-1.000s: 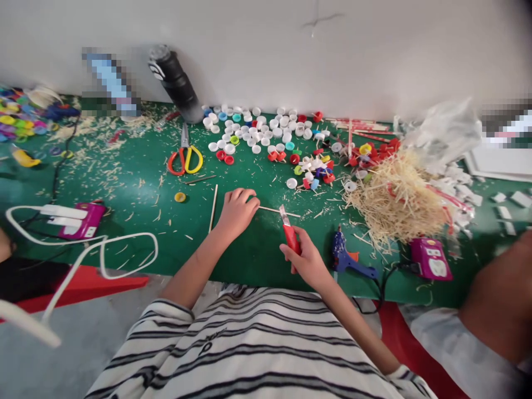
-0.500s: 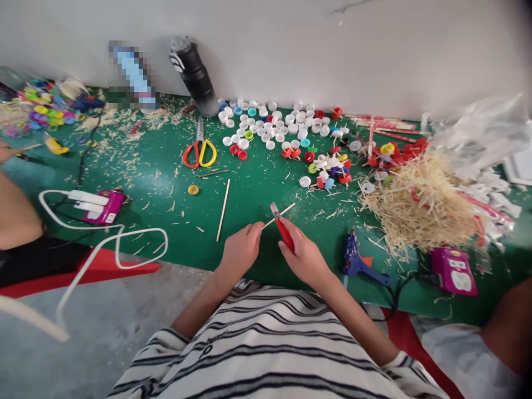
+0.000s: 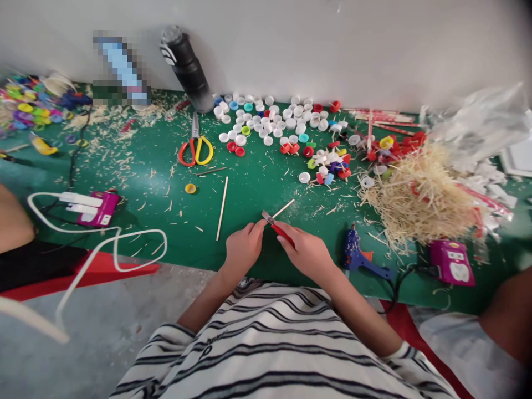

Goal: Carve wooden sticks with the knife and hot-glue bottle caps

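At the bottom of the frame spread a striped shirt point(image 3: 266, 349), the wearer's forearms reaching up from it. Just below the centre, the left hand point(image 3: 244, 246) was closed, its fingertips pinching the near end of a thin stick point(image 3: 284, 208) that slanted up to the right. The right hand point(image 3: 308, 254) was wrapped around a red cutter point(image 3: 284, 234), whose blade lay against the stick, close to the left fingertips. Right of the hands, a blue glue gun point(image 3: 353, 256) rested near the edge of the green table point(image 3: 257, 185), with a magenta box point(image 3: 451, 261) farther right. In the left part, a white cable point(image 3: 164, 244) looped near a second magenta box. A loose stick point(image 3: 222, 208) lay left of centre; beyond it were a yellow cap point(image 3: 190, 189) and red-and-yellow scissors point(image 3: 204, 151). A heap of pale slivers point(image 3: 415, 202) filled the right side. White caps point(image 3: 290, 123) clustered at upper centre, and a black bottle point(image 3: 189, 72) leaned at upper left.
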Demonstrator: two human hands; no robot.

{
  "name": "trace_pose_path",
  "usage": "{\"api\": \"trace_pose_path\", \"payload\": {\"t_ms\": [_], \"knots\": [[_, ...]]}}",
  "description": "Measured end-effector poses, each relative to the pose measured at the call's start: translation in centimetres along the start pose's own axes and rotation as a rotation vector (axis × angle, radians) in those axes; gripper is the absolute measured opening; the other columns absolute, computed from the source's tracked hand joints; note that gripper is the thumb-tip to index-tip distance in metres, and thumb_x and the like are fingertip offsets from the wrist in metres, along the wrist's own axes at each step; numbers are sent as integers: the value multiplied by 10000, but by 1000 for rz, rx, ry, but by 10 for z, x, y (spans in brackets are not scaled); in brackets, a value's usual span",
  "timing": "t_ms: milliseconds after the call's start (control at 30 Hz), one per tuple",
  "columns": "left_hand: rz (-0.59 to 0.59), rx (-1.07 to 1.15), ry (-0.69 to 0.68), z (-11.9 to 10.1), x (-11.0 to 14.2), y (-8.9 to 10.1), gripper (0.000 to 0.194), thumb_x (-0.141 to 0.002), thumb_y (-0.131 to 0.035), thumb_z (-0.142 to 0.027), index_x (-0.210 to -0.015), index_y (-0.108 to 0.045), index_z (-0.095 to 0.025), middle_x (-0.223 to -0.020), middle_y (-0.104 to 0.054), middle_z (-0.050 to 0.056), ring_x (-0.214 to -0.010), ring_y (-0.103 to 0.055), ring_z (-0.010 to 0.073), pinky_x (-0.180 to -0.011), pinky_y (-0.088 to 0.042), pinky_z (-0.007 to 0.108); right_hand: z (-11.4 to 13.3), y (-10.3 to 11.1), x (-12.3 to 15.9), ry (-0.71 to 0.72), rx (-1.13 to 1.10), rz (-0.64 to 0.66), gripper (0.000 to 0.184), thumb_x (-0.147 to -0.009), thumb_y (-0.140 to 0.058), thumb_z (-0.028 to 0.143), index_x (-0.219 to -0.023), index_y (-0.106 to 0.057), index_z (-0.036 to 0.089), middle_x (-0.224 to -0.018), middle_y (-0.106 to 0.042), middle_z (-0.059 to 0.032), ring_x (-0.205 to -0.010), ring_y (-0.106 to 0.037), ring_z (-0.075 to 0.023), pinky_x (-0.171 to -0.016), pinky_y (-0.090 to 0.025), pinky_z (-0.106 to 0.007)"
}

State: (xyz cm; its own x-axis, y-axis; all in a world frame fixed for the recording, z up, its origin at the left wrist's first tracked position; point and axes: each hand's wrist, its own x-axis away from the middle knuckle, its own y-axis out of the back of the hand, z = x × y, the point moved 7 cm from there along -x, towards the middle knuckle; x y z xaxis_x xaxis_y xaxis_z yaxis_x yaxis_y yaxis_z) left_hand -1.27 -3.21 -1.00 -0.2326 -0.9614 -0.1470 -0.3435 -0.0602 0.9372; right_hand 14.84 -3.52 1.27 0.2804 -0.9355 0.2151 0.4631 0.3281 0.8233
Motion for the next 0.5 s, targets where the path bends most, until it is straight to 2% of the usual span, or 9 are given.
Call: {"api": "trace_pose_path", "payload": {"t_ms": [133, 300, 400, 433, 500], "knots": [[-2, 37, 3, 1, 0, 0, 324, -1028, -432, -305, -1264, -649, -257, -939, -754, 71, -695, -682, 183, -566, -351, 291, 1, -2, 2, -11, -4, -3, 456, -1028, -413, 381, -1471, -519, 351, -1184, -745, -58, -978, -722, -270, -705, -529, -343], [-10, 100, 14, 3, -1, 1, 308, -1028, -435, -302, -1237, -651, -239, -1017, -770, 77, -775, -712, 197, -611, -403, 289, -5, 4, 4, -35, -91, -7, 441, -1014, -435, 378, -1433, -560, 325, -1210, -738, -62, -1009, -713, -285, -804, -546, -391], [-91, 209, 29, 7, 0, 9, 289, -1021, -450, -290, -1223, -647, -225, -1104, -764, 78, -878, -723, 198, -697, -461, 276, -16, 14, 6, -72, -246, -94, 464, -1004, -457, 411, -1451, -532, 309, -1279, -699, -73, -1037, -694, -285, -840, -537, -399], [-118, 263, 37, 8, 1, 12, 283, -1020, -452, -285, -1216, -645, -219, -1119, -760, 79, -908, -721, 196, -729, -473, 272, -21, 17, 7, -92, -330, -137, 494, -995, -480, 426, -1472, -506, 298, -1247, -700, -81, -996, -692, -274, -820, -535, -389], [-147, 378, 59, 11, 3, 15, 267, -1018, -451, -284, -1187, -644, -208, -1063, -759, 70, -873, -711, 179, -734, -476, 261, -30, 20, 8, -135, -551, -208, 585, -965, -546, 448, -1514, -445, 272, -1042, -700, -70, -809, -659, -225, -705, -519, -350]]}}
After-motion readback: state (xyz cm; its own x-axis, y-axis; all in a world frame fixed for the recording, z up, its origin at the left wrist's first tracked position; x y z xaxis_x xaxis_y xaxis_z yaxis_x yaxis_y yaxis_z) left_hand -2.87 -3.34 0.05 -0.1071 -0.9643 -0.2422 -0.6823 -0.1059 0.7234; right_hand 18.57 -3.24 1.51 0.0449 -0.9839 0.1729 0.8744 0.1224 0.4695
